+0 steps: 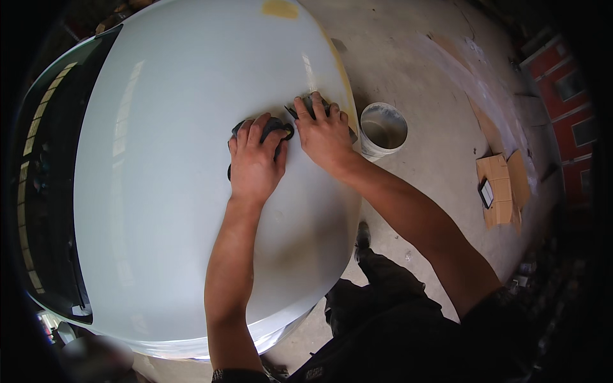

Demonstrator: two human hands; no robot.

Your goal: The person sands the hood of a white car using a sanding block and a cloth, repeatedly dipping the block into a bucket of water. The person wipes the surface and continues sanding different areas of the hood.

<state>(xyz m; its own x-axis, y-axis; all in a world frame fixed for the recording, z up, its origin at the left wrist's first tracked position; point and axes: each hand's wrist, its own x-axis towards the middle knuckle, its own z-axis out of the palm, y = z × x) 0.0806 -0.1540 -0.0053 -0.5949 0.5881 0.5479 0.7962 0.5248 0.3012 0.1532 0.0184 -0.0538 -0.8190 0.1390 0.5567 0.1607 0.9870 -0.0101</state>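
A pale, glossy car hood (185, 191) lies beneath both hands. My left hand (255, 159) curls over a dark, rounded pad (288, 131) on the hood; most of the pad is hidden under the fingers, so its exact kind is unclear. Just to the right, close to the hood's front edge, my right hand (324, 137) presses down on a thin dark sheet, apparently sandpaper (290, 112). Its fingers hold the sheet against the panel, with an edge sticking out. Yellowish patches (281, 9) mark the paint at the far end and along the front edge.
A whitish bucket (384, 127) with murky contents stands on the concrete floor (421, 166) beside the front edge. Farther right lie an opened cardboard box (501, 191) and plastic sheeting (482, 83), near a red cabinet (568, 108). The dark windshield (51, 185) is at left.
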